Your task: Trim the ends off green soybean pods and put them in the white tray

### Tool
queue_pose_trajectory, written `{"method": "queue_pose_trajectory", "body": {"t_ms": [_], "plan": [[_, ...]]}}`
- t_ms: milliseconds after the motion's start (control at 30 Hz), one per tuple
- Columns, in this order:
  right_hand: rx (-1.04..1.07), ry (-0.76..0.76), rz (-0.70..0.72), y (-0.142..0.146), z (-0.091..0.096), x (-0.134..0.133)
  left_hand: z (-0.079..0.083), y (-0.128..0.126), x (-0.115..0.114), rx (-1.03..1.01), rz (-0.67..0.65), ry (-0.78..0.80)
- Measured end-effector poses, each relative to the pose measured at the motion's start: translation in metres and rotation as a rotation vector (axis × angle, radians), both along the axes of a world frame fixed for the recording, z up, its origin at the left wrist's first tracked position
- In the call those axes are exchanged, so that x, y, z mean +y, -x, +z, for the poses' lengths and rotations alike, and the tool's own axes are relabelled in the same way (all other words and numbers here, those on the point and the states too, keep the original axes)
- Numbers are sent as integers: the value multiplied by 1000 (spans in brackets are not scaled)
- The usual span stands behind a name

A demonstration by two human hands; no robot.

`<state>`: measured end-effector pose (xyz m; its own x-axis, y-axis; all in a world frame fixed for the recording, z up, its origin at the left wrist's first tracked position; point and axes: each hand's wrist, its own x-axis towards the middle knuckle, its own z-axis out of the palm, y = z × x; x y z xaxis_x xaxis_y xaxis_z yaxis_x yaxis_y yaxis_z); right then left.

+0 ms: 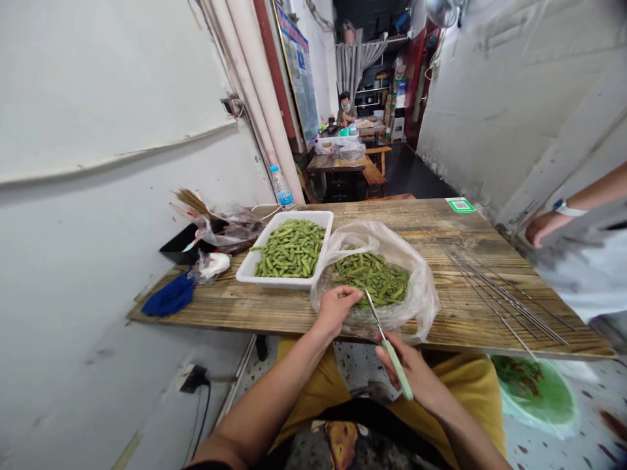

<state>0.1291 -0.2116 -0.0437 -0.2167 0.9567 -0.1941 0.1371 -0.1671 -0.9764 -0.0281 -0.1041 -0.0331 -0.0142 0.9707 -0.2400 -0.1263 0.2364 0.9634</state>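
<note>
My right hand is closed around scissors with pale green handles, their blades pointing up and away from me. The blade tips meet the fingertips of my left hand, which is pinched; whatever lies between those fingers is too small to make out. Both hands are at the near side of an open clear plastic bag. Green edamame pods and small trimmings lie in it. To its left, touching the bag, stands a white plastic tub heaped with green edamame pods.
Several long metal skewers lie on the wooden table at right. A water bottle, black box and blue cloth are at left. Below right is a green lined bin. Another person's arm reaches in at right.
</note>
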Motion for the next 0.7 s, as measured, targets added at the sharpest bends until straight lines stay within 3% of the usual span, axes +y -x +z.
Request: {"method": "queue_pose_trajectory", "body": {"t_ms": [100, 200, 333, 433, 700], "plan": [[94, 112, 56, 2, -3, -1, -3, -1, 1, -102, -21, 61], [141, 140, 45, 1, -5, 0, -7, 0, 0, -74, -79, 21], [64, 91, -51, -4, -4, 6, -7, 3, -3, 159, -132, -120], [13, 67, -42, -6, 0, 9, -6, 4, -4, 296, -183, -201], [-148, -124, 20, -11, 0, 12, -1, 8, -6, 384, -317, -241]]}}
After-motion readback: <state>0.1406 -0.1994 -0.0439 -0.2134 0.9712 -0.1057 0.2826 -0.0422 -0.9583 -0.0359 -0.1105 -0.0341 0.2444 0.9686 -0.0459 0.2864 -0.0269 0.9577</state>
